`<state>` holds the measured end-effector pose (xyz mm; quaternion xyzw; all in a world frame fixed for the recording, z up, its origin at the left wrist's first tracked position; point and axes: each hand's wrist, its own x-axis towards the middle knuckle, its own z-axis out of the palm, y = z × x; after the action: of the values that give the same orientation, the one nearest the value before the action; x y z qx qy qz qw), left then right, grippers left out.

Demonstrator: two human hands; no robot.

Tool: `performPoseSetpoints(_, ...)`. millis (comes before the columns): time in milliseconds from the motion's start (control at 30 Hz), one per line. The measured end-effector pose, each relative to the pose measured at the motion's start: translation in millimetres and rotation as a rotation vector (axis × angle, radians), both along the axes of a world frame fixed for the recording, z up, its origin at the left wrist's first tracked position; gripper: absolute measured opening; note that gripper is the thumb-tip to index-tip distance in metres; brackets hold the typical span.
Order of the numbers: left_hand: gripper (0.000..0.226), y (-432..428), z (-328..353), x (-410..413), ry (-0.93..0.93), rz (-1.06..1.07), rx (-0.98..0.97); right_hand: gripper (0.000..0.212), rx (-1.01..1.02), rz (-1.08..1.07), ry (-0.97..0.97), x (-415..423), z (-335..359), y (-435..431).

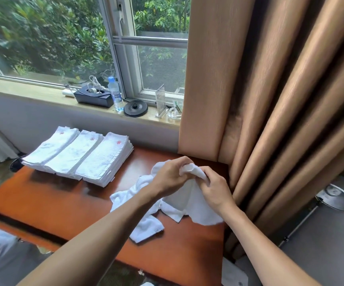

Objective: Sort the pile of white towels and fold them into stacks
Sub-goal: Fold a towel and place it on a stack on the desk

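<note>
Daylight and green leaves fill the window (53, 38) above a pale sill (22, 90) holding a water bottle (115, 93). Tan curtains (280, 100) hang beside the reddish wooden counter (49, 201).

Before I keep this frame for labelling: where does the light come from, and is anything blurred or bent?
Head view: daylight enters through the window; the folded stacks throw soft shadows toward the camera on the glossy table; foliage upper left and the lower-left corner are smeared; the wide lens bends the windowsill; left hand, right hand and towel are sharp.
</note>
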<state>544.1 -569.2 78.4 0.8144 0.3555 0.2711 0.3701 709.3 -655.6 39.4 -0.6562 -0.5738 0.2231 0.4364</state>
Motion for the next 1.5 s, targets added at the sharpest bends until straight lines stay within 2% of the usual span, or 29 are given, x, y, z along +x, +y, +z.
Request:
performPoseSetpoints(167, 0.015, 5, -11, -21, 0.141, -0.010, -0.026, 0.021, -0.016, -0.086, 0.132, 7, -6, -2)
performPoseSetpoints(233, 0.014, 7, -17, -27, 0.133, 0.021, -0.031, 0.021, -0.016, -0.082, 0.138, 6, -3, -2)
performPoseSetpoints(367, 0.016, 0, -22, -19, 0.119, 0.050, 0.015, 0.062, -0.036, -0.017, -0.051, 15, -1, -12)
performPoseSetpoints(400, 0.014, -1, -22, -15, 0.107, 0.044, 0.020, 0.061, -0.032, 0.009, -0.129, 18, 1, -13)
performPoseSetpoints(467, 0.005, 2, -16, -11, 0.074, 0.054, -0.011, 0.048, -0.009, 0.011, -0.221, 23, 11, -8)
performPoseSetpoints(533, 0.015, 9, -11, -16, 0.039, 0.116, -0.065, 0.028, -0.004, 0.000, -0.222, 25, 19, 2)
performPoseSetpoints(600, 0.019, 8, -16, -25, -0.016, 0.169, -0.118, 0.020, 0.007, 0.025, -0.252, 24, 23, 2)
performPoseSetpoints(733, 0.021, 13, -16, -24, -0.146, 0.187, -0.174, 0.017, 0.002, 0.036, -0.282, 34, 36, 5)
performPoseSetpoints(900, 0.016, 15, -15, -17, -0.201, 0.198, -0.211, 0.016, -0.012, -0.004, -0.213, 37, 40, 5)
performPoseSetpoints(1100, 0.012, 22, -17, -19, -0.201, 0.202, -0.253, 0.015, -0.030, 0.019, -0.073, 36, 39, 6)
performPoseSetpoints(1300, 0.008, 23, -9, -14, -0.200, 0.202, -0.177, 0.019, 0.015, -0.038, 0.202, 36, 44, 10)
performPoseSetpoints(1400, 0.006, 22, -8, -19, -0.144, 0.208, -0.086, 0.014, -0.018, -0.003, 0.173, 36, 45, 10)
performPoseSetpoints(1500, 0.005, 21, -8, -28, -0.132, 0.195, -0.096, 0.011, -0.092, 0.052, 0.081, 37, 43, 10)
